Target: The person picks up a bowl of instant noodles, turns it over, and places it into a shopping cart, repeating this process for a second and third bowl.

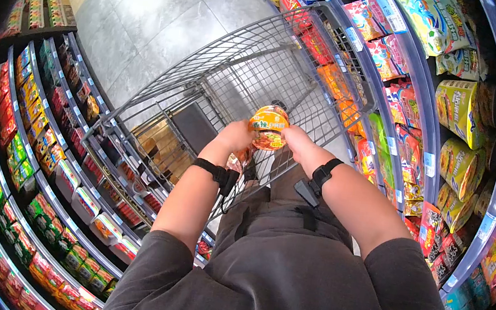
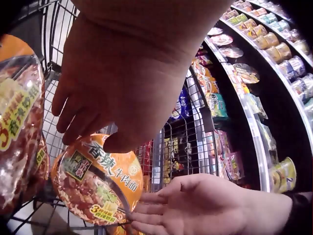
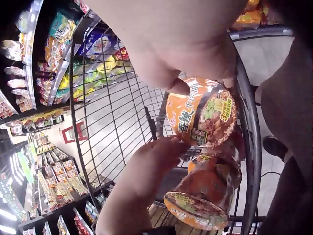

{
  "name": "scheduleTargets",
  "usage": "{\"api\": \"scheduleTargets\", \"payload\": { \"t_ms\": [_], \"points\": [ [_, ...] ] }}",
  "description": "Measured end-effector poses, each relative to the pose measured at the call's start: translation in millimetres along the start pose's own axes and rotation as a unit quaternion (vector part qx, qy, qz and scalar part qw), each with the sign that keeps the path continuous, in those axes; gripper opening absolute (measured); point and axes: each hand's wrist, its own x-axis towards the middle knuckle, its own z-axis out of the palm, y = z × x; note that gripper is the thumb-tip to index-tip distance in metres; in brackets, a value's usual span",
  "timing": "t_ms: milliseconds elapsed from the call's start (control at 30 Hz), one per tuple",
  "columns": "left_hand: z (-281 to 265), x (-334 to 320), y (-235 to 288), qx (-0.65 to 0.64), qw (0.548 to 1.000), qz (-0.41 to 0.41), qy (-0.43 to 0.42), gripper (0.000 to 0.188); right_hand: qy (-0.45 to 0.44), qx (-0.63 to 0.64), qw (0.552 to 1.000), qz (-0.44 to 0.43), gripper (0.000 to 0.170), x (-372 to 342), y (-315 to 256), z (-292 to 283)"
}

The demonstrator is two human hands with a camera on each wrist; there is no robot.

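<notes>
An instant noodle bowl (image 1: 269, 126) with an orange lid is held between both hands above the shopping cart. My left hand (image 1: 236, 136) grips its left side, and the right hand (image 1: 297, 142) holds the opposite side. In the right wrist view, the right thumb overlaps the edge of the lid (image 3: 203, 112), while fingertips of the left hand (image 3: 151, 169) meet the lower rim. Seen from the left wrist, the right hand's (image 2: 190, 208) fingers reach the bowl's edge. More plastic-wrapped orange noodle bowls (image 3: 200, 205) lie below it.
The wire shopping cart (image 1: 222, 59) stands in front of the person, with a brown box (image 1: 162, 147) at its left. Shelves of packaged snacks (image 1: 396, 55) curve along the right, and more stocked shelves (image 1: 35, 123) run along the left. Grey floor tiles (image 1: 148, 12) show ahead.
</notes>
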Motion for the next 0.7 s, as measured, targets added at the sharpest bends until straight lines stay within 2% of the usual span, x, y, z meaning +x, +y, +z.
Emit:
{"api": "scheduleTargets", "payload": {
  "t_ms": [67, 167, 233, 267, 333, 367, 400, 433, 500, 633, 700],
  "points": [
    [-6.7, -5.5, 3.0, 0.016, 1.000, 0.006, -0.017, 0.045, -0.014, -0.006, 1.000, 0.007, 0.038, 1.5, 1.6, -1.5],
    [-26.6, -25.8, 16.0, 0.061, 0.998, -0.007, -0.034, 0.046, 0.011, 0.006, 1.000, 0.010, 0.039, -26.6, -18.2, 1.9],
    [-29.6, -40.5, 13.2, 0.031, 0.996, -0.003, 0.086, 0.048, -0.015, 0.019, 0.999, -0.038, 0.045, -53.7, -30.4, 3.9],
    [-32.0, -50.0, 10.1, 0.031, 0.995, -0.002, 0.093, 0.048, -0.013, 0.011, 0.996, -0.092, 0.052, -58.4, -29.9, 4.6],
    [-39.0, -75.1, -0.8, -0.071, 0.976, 0.084, 0.186, 0.050, -0.023, -0.013, 0.995, -0.093, 0.056, -71.4, -37.7, -2.3],
    [-42.5, -89.2, -7.1, -0.071, 0.974, 0.087, 0.196, 0.050, -0.032, -0.034, 0.995, -0.087, 0.060, -79.2, -41.2, -4.8],
    [-51.0, -111.1, -7.7, -0.096, 0.968, 0.093, 0.210, 0.050, 0.046, 0.007, 0.994, -0.100, 0.066, -68.8, -28.7, -3.7],
    [-56.7, -132.3, -11.2, -0.122, 0.962, 0.100, 0.225, 0.050, 0.052, 0.028, 0.993, -0.098, 0.069, -83.7, -30.5, -7.8],
    [-60.2, -175.7, -23.8, -0.140, 0.949, 0.118, 0.257, 0.048, -0.031, 0.102, 0.984, -0.139, 0.063, -105.2, -27.8, -23.0],
    [-57.4, -261.7, -59.1, -0.156, 0.921, 0.169, 0.316, 0.044, -0.092, 0.137, 0.967, -0.194, 0.052, -155.3, -14.1, -51.5],
    [-49.7, -292.2, -82.1, -0.219, 0.903, 0.186, 0.319, 0.041, -0.124, 0.178, 0.951, -0.222, 0.047, -192.3, 0.3, -60.8]
  ]
}}
